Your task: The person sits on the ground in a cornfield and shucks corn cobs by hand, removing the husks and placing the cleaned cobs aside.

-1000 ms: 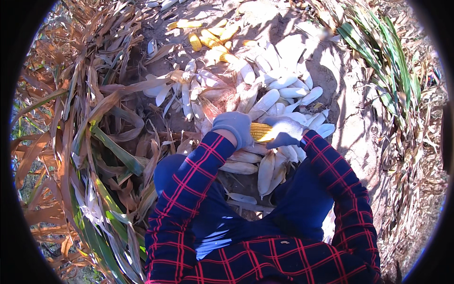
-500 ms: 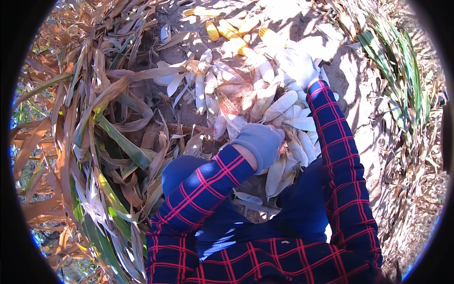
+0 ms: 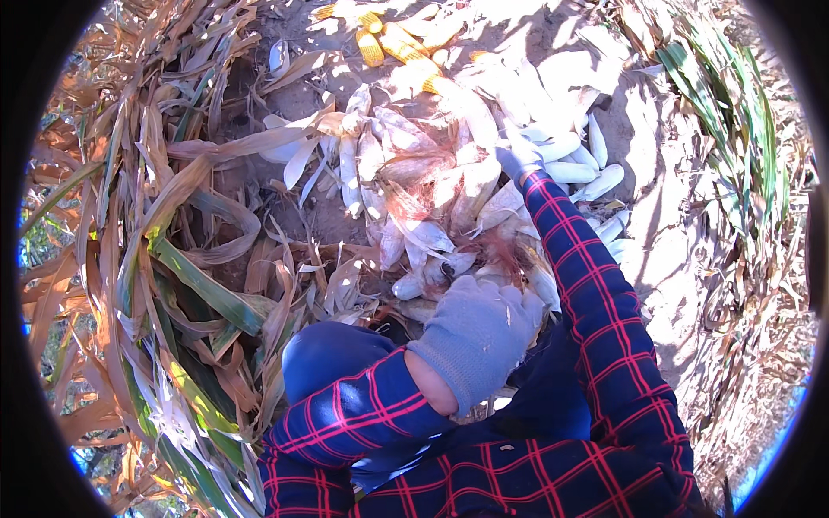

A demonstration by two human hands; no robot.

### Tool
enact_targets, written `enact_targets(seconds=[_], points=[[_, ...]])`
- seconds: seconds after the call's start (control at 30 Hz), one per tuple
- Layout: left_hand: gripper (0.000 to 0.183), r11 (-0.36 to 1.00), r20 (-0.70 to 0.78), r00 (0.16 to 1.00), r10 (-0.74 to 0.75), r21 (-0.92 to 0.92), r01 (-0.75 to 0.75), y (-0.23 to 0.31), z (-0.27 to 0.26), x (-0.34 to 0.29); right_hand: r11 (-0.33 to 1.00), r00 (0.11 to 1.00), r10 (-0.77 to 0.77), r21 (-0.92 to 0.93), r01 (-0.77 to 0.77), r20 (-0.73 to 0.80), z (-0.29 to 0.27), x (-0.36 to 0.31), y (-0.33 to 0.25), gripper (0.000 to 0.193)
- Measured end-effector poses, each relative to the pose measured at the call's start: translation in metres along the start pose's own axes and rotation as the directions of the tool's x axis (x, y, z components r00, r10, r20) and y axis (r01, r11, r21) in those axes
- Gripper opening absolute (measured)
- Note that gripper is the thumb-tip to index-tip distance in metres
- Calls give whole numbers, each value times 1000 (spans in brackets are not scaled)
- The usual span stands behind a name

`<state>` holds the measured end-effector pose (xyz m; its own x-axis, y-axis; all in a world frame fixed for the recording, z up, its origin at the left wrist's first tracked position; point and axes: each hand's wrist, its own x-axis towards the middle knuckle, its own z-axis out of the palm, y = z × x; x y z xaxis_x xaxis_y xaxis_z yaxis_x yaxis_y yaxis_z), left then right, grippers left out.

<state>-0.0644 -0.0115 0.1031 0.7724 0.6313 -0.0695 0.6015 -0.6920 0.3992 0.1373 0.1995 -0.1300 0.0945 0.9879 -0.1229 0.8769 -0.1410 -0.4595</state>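
In a pale grey knitted glove, my left hand (image 3: pixel 479 337) is close to my body, back upward. Its fingers curl down over the near edge of the heap; whatever they hold is hidden beneath them. Reddish corn silk (image 3: pixel 511 252) and a husked-in ear of corn (image 3: pixel 542 283) show just past its fingers. My right hand (image 3: pixel 521 160), gloved too, reaches far over the heap on a stretched arm. Glare washes out its fingers among the pale husks. Unpeeled ears of corn (image 3: pixel 477 186) lie beneath and between both hands.
Peeled yellow corn cobs (image 3: pixel 401 43) lie on the ground beyond the heap. More pale ears (image 3: pixel 598 181) are to the right. Dry stalks and leaves (image 3: pixel 207 207) pile up on the left; greenish stalks (image 3: pixel 734 112) line the right. My knee (image 3: pixel 332 354) borders the heap.
My left hand has come nearer to my body and looks larger. My right hand has shifted left and slightly nearer, uncovering pale ears at the right.
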Motion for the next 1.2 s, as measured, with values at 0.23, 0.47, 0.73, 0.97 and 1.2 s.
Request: enact_targets(seconds=[0.23, 0.47, 0.73, 0.97, 1.2], points=[[25, 999, -42, 999, 28, -39, -30, -10, 0, -1, 991, 987, -111, 65, 120, -119, 48, 33, 8, 35], [21, 994, 14, 996, -82, -64, 83, -23, 0, -2, 944, 988, -148, -303, 132, -30, 50, 20, -51, 40], [37, 983, 86, 986, -144, -101, 153, -37, -15, 0, 949, 858, -308, 199, 245, 410, 89, 26, -97, 51], [47, 993, 96, 992, -81, -81, 89, -49, 0, -2, 761, 572, -405, -83, 643, 714, 63, 8, -130, 36], [32, 983, 95, 987, -131, -117, 142, -68, -21, -4, 922, 912, -387, 71, 381, 134, 106, 73, -121, 48]])
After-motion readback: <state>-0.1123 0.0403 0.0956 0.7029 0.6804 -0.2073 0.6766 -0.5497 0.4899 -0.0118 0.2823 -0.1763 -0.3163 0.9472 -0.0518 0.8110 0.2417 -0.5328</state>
